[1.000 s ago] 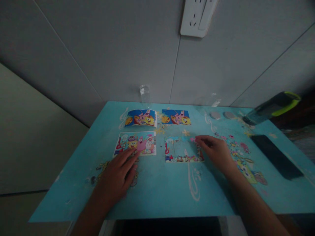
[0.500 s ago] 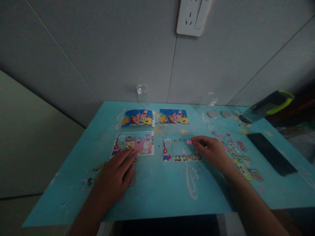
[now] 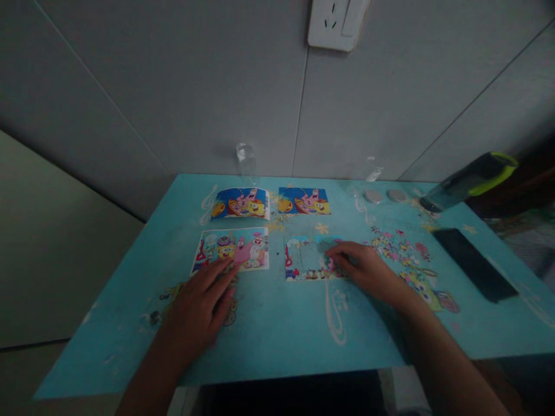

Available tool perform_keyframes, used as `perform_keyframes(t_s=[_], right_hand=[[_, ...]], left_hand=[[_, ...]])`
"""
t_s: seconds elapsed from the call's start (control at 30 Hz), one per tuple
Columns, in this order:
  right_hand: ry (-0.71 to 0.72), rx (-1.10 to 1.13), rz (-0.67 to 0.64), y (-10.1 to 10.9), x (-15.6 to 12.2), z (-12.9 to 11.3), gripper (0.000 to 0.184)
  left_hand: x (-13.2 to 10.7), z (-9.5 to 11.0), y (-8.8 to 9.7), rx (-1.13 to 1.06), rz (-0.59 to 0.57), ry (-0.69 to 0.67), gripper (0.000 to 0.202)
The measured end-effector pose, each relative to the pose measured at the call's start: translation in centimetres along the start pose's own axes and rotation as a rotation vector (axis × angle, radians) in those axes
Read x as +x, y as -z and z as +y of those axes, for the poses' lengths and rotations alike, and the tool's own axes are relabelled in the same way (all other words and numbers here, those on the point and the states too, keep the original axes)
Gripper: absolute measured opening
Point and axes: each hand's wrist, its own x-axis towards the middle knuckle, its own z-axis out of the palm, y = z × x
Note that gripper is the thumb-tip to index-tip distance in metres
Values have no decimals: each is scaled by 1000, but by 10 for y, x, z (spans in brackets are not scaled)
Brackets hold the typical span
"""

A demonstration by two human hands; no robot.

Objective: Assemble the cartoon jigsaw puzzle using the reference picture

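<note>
My left hand [image 3: 199,306] lies flat on the turquoise table [image 3: 277,341], fingers apart, its fingertips touching the lower edge of a cartoon picture card [image 3: 232,247]. My right hand [image 3: 366,271] rests over the right part of a partly filled puzzle frame [image 3: 303,257]. Its curled fingers pinch a small pink puzzle piece down onto the frame. The hand hides the frame's right edge. Several loose puzzle pieces [image 3: 396,245] lie scattered just right of that hand.
Two blue cartoon cards [image 3: 240,203] [image 3: 303,200] lie farther back. A clear glass [image 3: 245,159] stands at the wall. Two grey discs [image 3: 373,196], a tipped green-capped bottle [image 3: 470,179] and a black phone [image 3: 474,263] sit at the right. A wall socket [image 3: 336,20] hangs above.
My right hand has moved left and down with the pink piece, from the frame's upper right corner onto its inside. My left hand has stayed put.
</note>
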Motion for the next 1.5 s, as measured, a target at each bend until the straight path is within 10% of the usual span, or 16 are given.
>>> perform_keyframes(t_s=[1.5], right_hand=[[127,-192,-38,2,1,-2,8]], left_hand=[[0,0,2,-4,6,-5,52]])
